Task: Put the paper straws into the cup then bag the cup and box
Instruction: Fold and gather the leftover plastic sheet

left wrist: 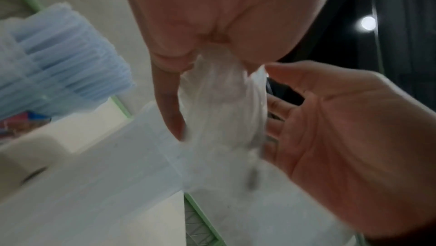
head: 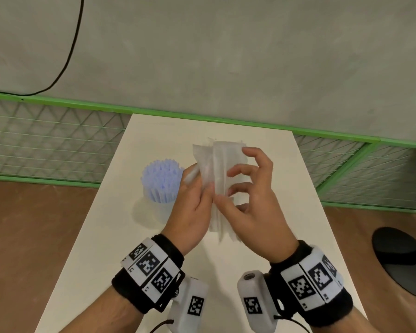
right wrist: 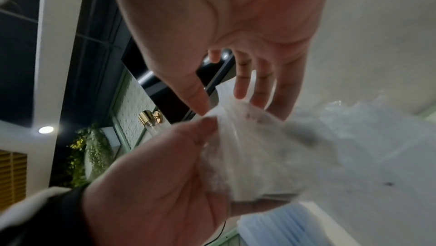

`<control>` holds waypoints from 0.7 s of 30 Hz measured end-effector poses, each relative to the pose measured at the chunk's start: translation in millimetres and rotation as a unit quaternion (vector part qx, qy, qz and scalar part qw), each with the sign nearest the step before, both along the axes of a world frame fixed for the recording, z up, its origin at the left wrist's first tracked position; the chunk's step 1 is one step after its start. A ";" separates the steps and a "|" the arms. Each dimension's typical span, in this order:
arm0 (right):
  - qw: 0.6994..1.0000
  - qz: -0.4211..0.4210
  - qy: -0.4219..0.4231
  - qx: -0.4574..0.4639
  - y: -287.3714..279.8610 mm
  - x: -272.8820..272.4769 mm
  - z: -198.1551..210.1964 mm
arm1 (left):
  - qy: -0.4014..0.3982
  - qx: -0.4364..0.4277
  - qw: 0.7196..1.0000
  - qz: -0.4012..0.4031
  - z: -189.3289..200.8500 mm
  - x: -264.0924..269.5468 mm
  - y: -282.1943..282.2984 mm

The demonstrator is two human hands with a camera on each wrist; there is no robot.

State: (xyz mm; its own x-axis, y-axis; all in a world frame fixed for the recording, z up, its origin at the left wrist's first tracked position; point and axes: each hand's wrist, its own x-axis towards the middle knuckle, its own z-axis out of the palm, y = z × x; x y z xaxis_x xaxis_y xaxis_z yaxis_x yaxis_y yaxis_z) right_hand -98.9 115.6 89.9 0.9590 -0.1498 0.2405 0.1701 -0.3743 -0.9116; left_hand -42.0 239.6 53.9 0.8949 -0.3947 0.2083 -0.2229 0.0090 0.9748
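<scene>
A clear cup packed with pale blue paper straws (head: 160,186) stands on the white table (head: 269,236), just left of my hands. It also shows in the left wrist view as the blue straws (left wrist: 59,60) and at the bottom of the right wrist view (right wrist: 283,227). My left hand (head: 202,186) grips a crumpled clear plastic bag (head: 216,164) and holds it above the table. My right hand (head: 233,188) meets the same bag (right wrist: 271,147), with its thumb on the near edge and its curled fingers behind the film. No box is in view.
A green-framed mesh fence (head: 46,140) runs behind and beside the table. A black cable (head: 70,49) hangs down the grey wall. A dark round object (head: 404,260) lies on the brown floor at the right.
</scene>
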 end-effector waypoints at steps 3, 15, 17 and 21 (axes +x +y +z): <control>0.998 0.038 0.037 0.030 0.4 -3.1 -1.9 | 0.108 -0.071 0.990 -0.055 9.1 -3.9 3.9; 0.994 0.013 0.102 -0.044 -44.5 7.6 -1.6 | 0.175 -0.063 0.968 -0.168 6.3 0.5 31.5; 0.997 0.019 0.065 -0.035 -42.4 8.1 -0.8 | 0.169 -0.039 0.969 -0.175 9.9 0.3 32.2; 0.997 0.055 -0.024 0.050 -41.5 10.0 4.5 | 0.167 0.002 0.970 -0.175 8.7 1.4 35.7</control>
State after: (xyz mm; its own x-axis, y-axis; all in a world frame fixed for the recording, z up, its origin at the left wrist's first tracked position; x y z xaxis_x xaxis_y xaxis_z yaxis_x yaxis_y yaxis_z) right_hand -88.9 74.1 94.4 0.9586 -0.0692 0.2761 0.2500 -0.2589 -0.9330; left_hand -40.6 275.3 62.6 0.7236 -0.6863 -0.0731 0.1220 0.0229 0.9923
